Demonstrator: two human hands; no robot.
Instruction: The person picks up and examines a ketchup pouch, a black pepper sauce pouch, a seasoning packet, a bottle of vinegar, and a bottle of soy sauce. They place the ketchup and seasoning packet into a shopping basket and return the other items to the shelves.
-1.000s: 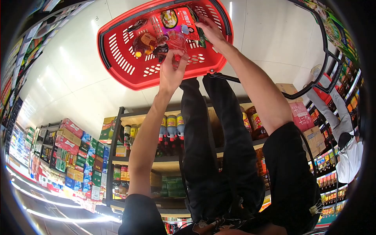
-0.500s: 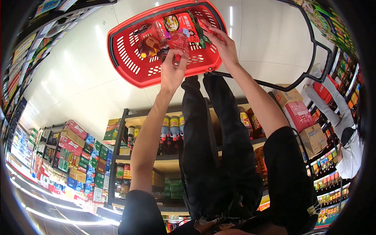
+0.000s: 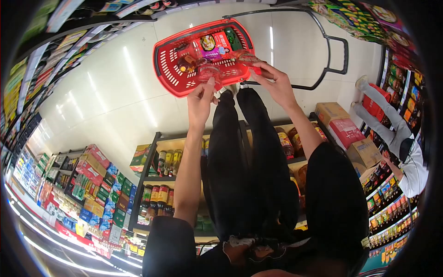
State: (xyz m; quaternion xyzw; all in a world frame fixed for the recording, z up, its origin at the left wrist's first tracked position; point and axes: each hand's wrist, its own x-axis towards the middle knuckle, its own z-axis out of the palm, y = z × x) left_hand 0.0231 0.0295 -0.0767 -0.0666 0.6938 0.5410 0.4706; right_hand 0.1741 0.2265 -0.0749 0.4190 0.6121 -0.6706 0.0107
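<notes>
A red basket [image 3: 158,60] sits on the floor, its handle lying out to the right. My left hand [image 3: 201,102] is closed on a clear, reddish bottle [image 3: 208,72] at the basket's near side. With its fingers pinched, my right hand [image 3: 276,86] holds a second clear bottle [image 3: 247,58] by its red cap, over the near right corner. Inside the basket are a red and purple food package [image 3: 215,46], a dark green package [image 3: 233,39] and a brown packaged item [image 3: 187,63].
Shelves with bottles [image 3: 159,197] stand around my legs. Stacked cartons [image 3: 346,133] are at the right, beyond them a person in a white top [image 3: 414,174] beside a red basket [image 3: 376,102]. Goods shelves line the upper left; more boxes [image 3: 94,166] stand at the left.
The basket appears farther right and smaller. My right hand has moved from the basket's far right part down to its near corner, with the red-capped bottle now showing. My left hand appears lower against the basket.
</notes>
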